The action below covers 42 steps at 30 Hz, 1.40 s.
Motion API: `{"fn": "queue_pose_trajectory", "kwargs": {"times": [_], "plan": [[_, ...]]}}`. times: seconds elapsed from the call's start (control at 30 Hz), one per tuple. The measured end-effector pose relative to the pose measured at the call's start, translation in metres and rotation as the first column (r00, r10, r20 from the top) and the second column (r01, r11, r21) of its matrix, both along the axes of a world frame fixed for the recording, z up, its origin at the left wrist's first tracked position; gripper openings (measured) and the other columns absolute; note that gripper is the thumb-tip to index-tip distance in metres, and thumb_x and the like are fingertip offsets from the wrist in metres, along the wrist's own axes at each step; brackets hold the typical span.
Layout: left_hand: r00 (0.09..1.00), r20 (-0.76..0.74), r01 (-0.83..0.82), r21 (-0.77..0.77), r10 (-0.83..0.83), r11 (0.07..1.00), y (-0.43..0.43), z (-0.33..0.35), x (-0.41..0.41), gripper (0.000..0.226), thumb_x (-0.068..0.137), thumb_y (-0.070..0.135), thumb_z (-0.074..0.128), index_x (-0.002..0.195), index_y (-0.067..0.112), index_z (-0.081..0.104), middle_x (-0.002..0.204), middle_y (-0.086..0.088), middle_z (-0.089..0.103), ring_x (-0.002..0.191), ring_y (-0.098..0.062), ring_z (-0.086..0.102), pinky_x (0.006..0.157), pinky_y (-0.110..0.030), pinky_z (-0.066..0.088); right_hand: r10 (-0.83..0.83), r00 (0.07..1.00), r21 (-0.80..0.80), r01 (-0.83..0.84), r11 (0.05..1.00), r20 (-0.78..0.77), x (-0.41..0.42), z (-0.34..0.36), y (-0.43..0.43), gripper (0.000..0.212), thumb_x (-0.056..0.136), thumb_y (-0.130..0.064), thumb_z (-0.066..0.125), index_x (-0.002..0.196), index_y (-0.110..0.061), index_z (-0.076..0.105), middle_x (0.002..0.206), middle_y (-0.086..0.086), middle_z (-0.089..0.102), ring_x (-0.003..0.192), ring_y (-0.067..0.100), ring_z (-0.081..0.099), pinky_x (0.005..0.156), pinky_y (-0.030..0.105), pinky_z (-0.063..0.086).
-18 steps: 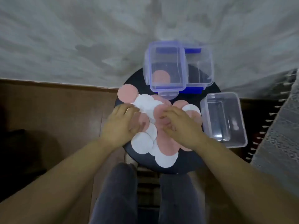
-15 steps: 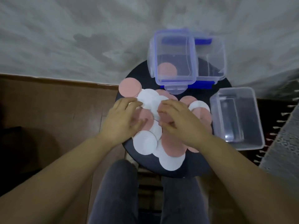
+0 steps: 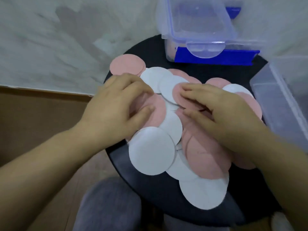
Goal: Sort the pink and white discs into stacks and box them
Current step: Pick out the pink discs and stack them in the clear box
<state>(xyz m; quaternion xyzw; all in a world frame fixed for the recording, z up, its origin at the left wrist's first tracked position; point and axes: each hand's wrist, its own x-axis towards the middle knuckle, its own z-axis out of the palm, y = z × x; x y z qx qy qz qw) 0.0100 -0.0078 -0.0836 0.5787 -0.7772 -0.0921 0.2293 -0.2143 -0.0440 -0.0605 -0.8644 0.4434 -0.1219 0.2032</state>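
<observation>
Disc pile sits mid-frame on the black round table. Right hand pinches the upper pink disc at centre, thumb against fingers. Left hand, centre-left, has its fingers curled over the lower pink disc; can't tell if it grips. Lidded box is at top.

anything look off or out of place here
The discs are one mixed heap, pink and white overlapping, not stacks. The far-left pink disc appears to hang past the black table's rim. The clear lid lies loose and offset on the blue-latched box.
</observation>
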Motion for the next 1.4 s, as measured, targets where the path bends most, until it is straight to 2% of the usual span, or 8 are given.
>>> {"fn": "queue_pose_trajectory", "kwargs": {"times": [0.2,0.43,0.63,0.83,1.0,1.1,1.23,1.4], "plan": [[0.996,0.042,-0.081,-0.084,0.084,0.993,0.006,-0.002,-0.01,0.046,0.08,0.048,0.037,0.107,0.017,0.06,0.108,-0.004,0.059,0.096,-0.028,0.053,0.079,-0.037,0.043,-0.031,0.999,-0.183,0.026,0.983,-0.022,0.005,-0.001,0.012,0.037,0.091,-0.029,0.055,0.127,-0.023,0.056,0.135,-0.011,0.053,0.122,0.003,0.044,0.094,0.005,0.022],[0.987,0.049,-0.157,0.023,0.156,0.987,0.013,0.007,-0.021,0.034,0.09,0.037,0.049,0.117,0.018,0.055,0.118,-0.005,0.054,0.104,-0.026,0.049,0.083,-0.033,0.038,-0.102,0.995,-0.289,0.095,0.953,-0.012,0.009,0.006,0.02,0.016,0.087,-0.029,0.061,0.096,-0.018,0.068,0.097,0.001,0.063,0.091,0.017,0.057,0.084,0.033,0.045],[0.983,0.016,-0.184,0.202,0.185,0.962,0.017,0.025,-0.028,0.04,0.088,0.037,0.053,0.125,0.023,0.05,0.127,-0.003,0.049,0.111,-0.022,0.049,0.086,-0.03,0.039,-0.19,0.975,-0.297,0.216,0.93,0.115,0.007,0.018,0.029,0.013,0.085,-0.03,0.064,0.09,-0.021,0.071,0.089,-0.005,0.066,0.085,0.014,0.057,0.076,0.03,0.045],[0.925,-0.378,0.055,0.032,-0.039,0.998,0.032,0.058,-0.053,0.035,0.087,0.032,0.06,0.121,0.026,0.056,0.123,0.011,0.059,0.112,-0.002,0.052,0.092,-0.017,0.038,-0.127,0.831,-0.109,0.219,0.97,0.541,-0.011,0.053,0.049,0.011,0.084,-0.016,0.066,0.079,-0.025,0.07,0.076,-0.014,0.067,0.071,0.0,0.062,0.067,0.012,0.047],[0.76,-0.65,0.105,0.158,0.023,0.982,0.04,0.066,-0.066,0.008,0.087,0.022,0.063,0.091,0.023,0.07,0.088,0.001,0.074,0.086,-0.018,0.069,0.087,-0.048,0.052,-0.226,0.692,0.141,0.178,0.974,0.685,-0.021,0.058,0.057,0.018,0.088,-0.011,0.061,0.079,-0.024,0.069,0.071,-0.013,0.069,0.064,0.001,0.063,0.061,0.016,0.051],[0.717,-0.692,0.053,0.182,0.09,0.982,0.04,0.058,-0.065,0.011,0.09,0.018,0.059,0.089,0.019,0.07,0.083,0.0,0.074,0.079,-0.02,0.07,0.078,-0.043,0.057,-0.304,0.761,0.192,0.236,0.953,0.573,-0.028,0.044,0.06,0.015,0.09,-0.014,0.059,0.094,-0.025,0.069,0.085,-0.008,0.069,0.069,0.004,0.065,0.069,0.02,0.053],[0.684,-0.711,-0.048,0.179,0.163,0.983,0.041,0.049,-0.051,0.013,0.091,0.013,0.056,0.091,0.017,0.068,0.081,-0.001,0.072,0.074,-0.017,0.069,0.07,-0.028,0.058,-0.193,0.981,0.019,0.192,0.981,0.034,-0.04,0.023,0.071,0.048,0.077,-0.036,0.072,0.122,-0.029,0.058,0.113,-0.014,0.059,0.094,-0.003,0.052,0.085,0.015,0.04],[0.684,-0.713,-0.056,0.161,0.155,0.985,0.053,0.039,-0.041,0.02,0.093,0.013,0.052,0.09,0.024,0.068,0.089,-0.003,0.073,0.08,-0.02,0.07,0.074,-0.035,0.057,-0.077,0.981,-0.11,0.059,0.992,-0.177,-0.04,0.011,0.085,0.068,0.071,-0.054,0.069,0.133,-0.033,0.048,0.139,-0.018,0.04,0.128,0.002,0.031,0.102,0.021,0.028]]}}
